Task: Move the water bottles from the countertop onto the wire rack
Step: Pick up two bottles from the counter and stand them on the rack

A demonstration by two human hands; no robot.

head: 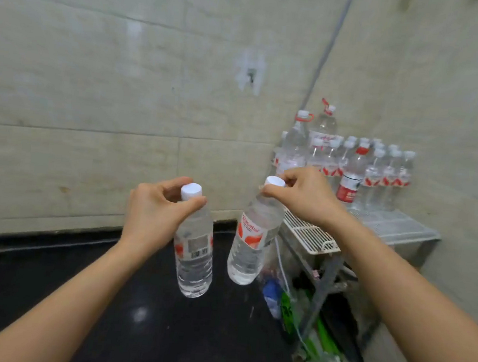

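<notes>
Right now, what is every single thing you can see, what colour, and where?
Left water bottle: one, clear, white cap, over the countertop.
Right water bottle: one, clear, white cap, red label, beside the wire rack.
Small bottles: many, too crowded to count, clear, white caps, on the rack's back.
Red-capped bottle: one, clear, among them.
Big jugs: two, clear, red handles, in the corner.
Wire rack: one, white, right of the countertop.
Countertop: one, black, below.
Wall: beige tiles, behind.
Cable: one, grey, down the wall.
Clutter: blue and green, under the rack.
Left hand: one, pinching its bottle's neck.
Right hand: one, pinching its bottle's cap.
</notes>
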